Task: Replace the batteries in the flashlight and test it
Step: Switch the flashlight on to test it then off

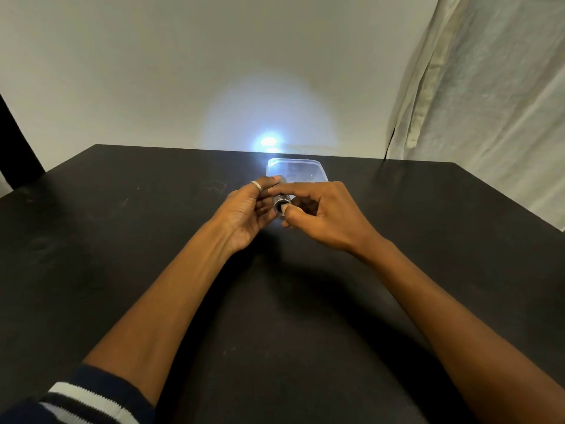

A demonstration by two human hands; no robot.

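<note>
Black tabletop (122, 270) carries a clear box (298, 169) near its far edge, and just before it both grips close on the flashlight (281, 201): left hand (244, 214) around the barrel, right hand (321, 215) thumb on the tail, beam lighting the wall (183, 71).

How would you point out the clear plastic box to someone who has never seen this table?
Start with the dark table that fills the lower view, and follow it to its far edge by the pale wall. Just beyond the two hands holding the flashlight, near the bright light spot, lies the clear plastic box. It is the only see-through thing, low and rectangular with rounded corners.
</note>
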